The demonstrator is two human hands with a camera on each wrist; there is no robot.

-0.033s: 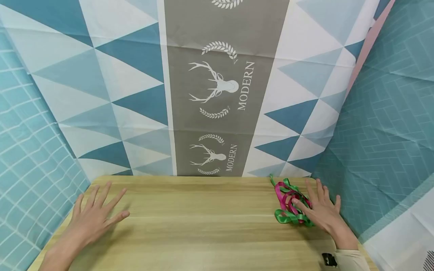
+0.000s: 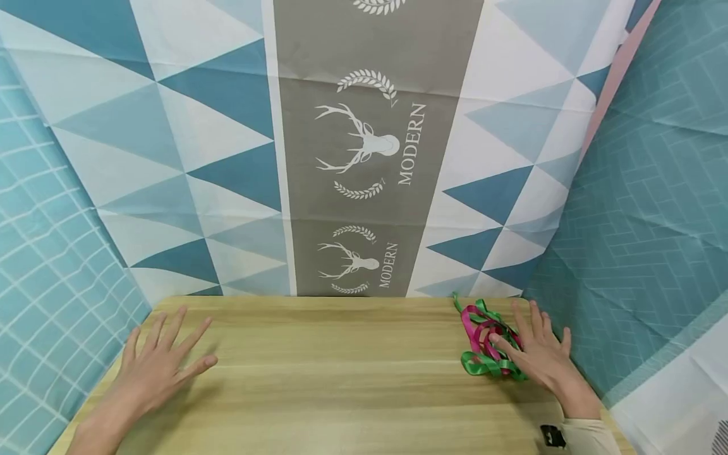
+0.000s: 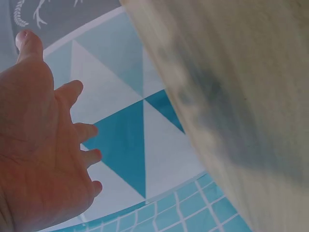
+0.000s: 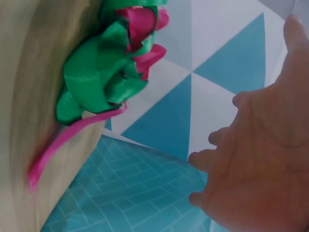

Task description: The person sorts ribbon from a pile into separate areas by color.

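A tangled heap of ribbons, one green ribbon [image 2: 480,364] and one magenta ribbon [image 2: 469,323], lies on the right side of the wooden table [image 2: 318,379]. Beside it my right hand [image 2: 543,357] hovers with spread fingers, its thumb overlapping the heap's edge in the head view. The right wrist view shows this palm [image 4: 270,150] bare, apart from the ribbons, and a magenta tail trailing over the wood. Over the table's left side, my left hand [image 2: 153,366] is held up with fingers spread and holds nothing. Its shadow falls on the wood in the left wrist view.
Behind the table hangs a cloth [image 2: 227,158] with blue and white triangles and a grey deer band. A light-blue checked cloth [image 2: 45,253] borders the left, a teal brick-patterned cloth [image 2: 654,221] the right. A black band piece [image 2: 552,435] sits at the right sleeve.
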